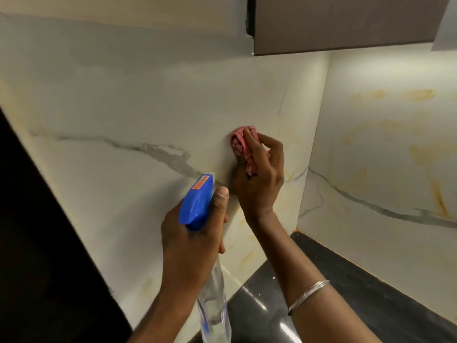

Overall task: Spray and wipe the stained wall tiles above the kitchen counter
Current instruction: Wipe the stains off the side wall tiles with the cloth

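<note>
Head view: the right hand (259, 174) presses a bunched pink cloth (243, 142) against the marble-look wall tiles (138, 115), just above and right of the spray bottle (197, 201). The left hand (190, 238) grips that bottle by its neck, nozzle aimed up at the tiles, body hanging toward the counter (321, 280).

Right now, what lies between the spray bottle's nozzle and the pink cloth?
In the head view, only bare wall tile separates the spray bottle from the cloth.
</note>
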